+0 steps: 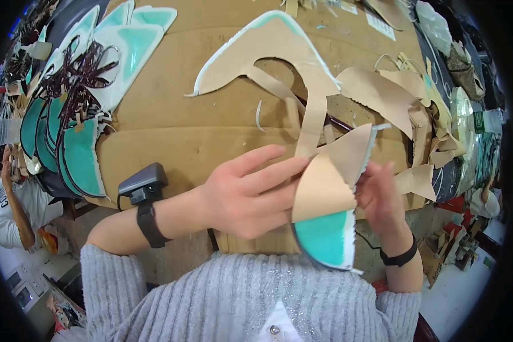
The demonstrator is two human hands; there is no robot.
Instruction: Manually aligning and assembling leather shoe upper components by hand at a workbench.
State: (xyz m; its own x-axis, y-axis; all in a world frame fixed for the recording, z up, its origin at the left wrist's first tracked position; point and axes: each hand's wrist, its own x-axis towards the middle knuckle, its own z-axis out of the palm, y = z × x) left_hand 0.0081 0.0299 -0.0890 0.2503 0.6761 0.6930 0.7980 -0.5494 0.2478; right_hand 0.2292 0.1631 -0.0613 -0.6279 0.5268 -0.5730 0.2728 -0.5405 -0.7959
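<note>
Cardboard-covered counter (176, 114), seen from above, with a teal-and-tan piece (325, 194) raised at its near side, before the grey ribbed sweater (205, 299). The left hand (253, 191) extends its fingers to the left side of this piece, thumb apart; the fingertips are partly hidden, so their grip cannot be told. The right hand (381, 196), blurred, is beside the piece's scalloped white edge; whether it pinches that edge cannot be told. Farther back lies a tan arched panel (268, 48) with a white border. Teal curved pieces (84, 157) lie at left, tan scraps (376, 97) at right.
</note>
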